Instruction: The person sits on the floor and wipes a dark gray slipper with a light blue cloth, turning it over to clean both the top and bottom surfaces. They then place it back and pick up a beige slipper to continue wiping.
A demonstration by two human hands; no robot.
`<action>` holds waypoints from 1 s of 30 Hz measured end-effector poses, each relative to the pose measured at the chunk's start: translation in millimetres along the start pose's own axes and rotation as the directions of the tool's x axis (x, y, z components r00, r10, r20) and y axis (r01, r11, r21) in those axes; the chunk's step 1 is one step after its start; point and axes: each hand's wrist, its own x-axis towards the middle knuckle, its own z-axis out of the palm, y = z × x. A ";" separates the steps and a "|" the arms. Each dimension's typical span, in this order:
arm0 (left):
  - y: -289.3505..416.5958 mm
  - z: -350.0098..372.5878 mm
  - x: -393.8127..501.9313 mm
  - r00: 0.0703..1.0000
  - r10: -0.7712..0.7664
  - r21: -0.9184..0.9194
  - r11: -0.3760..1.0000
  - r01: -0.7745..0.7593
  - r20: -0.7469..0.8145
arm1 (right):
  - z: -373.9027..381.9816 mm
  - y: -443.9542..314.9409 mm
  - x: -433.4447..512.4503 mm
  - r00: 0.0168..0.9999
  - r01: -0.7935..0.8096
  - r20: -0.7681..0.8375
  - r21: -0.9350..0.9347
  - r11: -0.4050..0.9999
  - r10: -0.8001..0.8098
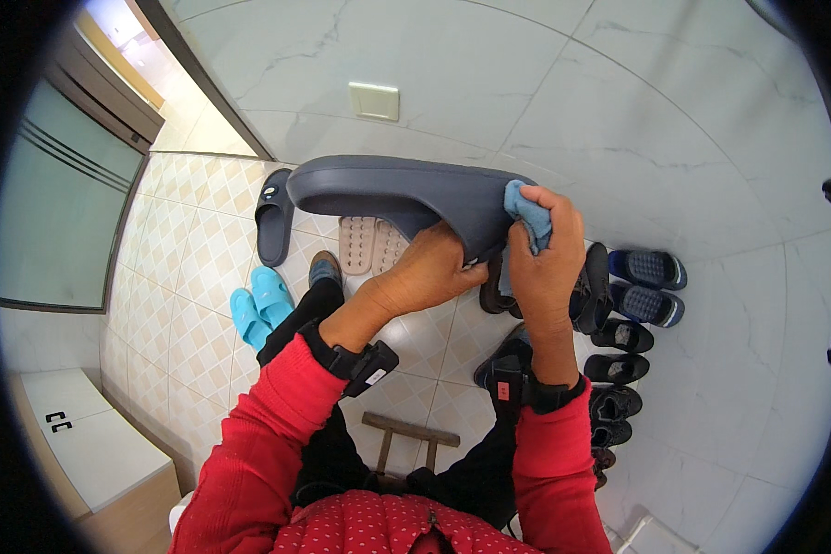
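A dark grey slide slipper (381, 181) is held up sideways in front of me, its toe end at the right. My left hand (433, 270) reaches into its foot opening and grips it from inside; some of the fingers are hidden. At the toe end, my right hand (547, 256) pinches a folded blue cloth (530, 215) that touches the slipper's outer surface. A similar dark slide slipper (275, 218) lies on the tiled floor at the left. Beneath the held slipper, a pair of beige slippers with raised dots (357, 246) is partly covered.
Light blue slippers (272, 296) stand beside my foot at the left. Along the right wall runs a row of several shoes and slippers (622, 336). A wooden stool's bar (410, 429) shows between my legs. A white cabinet (90, 436) stands lower left, below a glass door (69, 208).
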 end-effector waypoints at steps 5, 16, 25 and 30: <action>-4.0 -1.3 -2.5 0.987 0.019 0.024 0.999 -0.023 0.162 | -2.7 -12.7 -2.8 0.942 0.193 0.242 0.174 0.966 -0.232; 18.2 -13.9 4.9 0.960 -0.276 -0.479 0.838 0.262 0.043 | -7.7 10.6 3.0 0.985 -0.132 -0.106 0.030 0.991 0.135; 9.9 -17.6 13.4 0.891 -0.427 -0.974 0.092 0.208 0.150 | 16.7 -2.3 -8.3 0.991 0.130 -0.001 0.080 0.988 -0.130; 8.0 -19.8 18.4 0.895 -0.422 -0.989 -0.026 0.148 0.145 | 20.3 -6.9 -10.0 0.997 0.015 0.063 0.296 0.955 -0.035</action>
